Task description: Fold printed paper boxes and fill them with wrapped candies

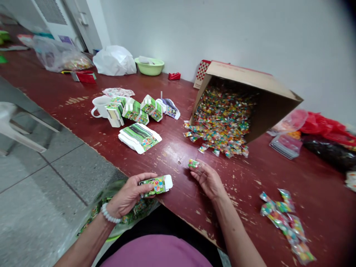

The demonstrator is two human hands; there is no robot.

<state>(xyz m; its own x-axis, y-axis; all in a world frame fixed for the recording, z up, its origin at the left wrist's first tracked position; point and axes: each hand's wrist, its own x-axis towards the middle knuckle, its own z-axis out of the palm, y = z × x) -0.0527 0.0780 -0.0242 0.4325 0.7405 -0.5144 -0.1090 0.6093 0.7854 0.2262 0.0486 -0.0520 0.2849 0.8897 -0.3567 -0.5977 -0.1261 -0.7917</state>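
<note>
My left hand [135, 193] is wrapped round a small green printed candy box [157, 185], whose white end flap stands out to the right. Between the fingertips of my right hand [208, 180] is a small clear candy packet [193, 163] with coloured sweets inside. Beyond that hand, a cardboard carton [274, 100] lies on its side, and many wrapped candies [222, 118] spill from its mouth. A stack of flat green cartons [140, 137] lies ahead of my left hand. Several green box bundles [136, 111] sit behind the stack, beside a white mug [100, 106].
The worn red table [172, 155] runs along the wall. At right lie loose candy packets [289, 222] and red plastic bags [325, 128]. Under the table edge by my lap is a bag of filled green boxes [94, 217]. A white stool [19, 126] stands left; a green basin [150, 67] is at the back.
</note>
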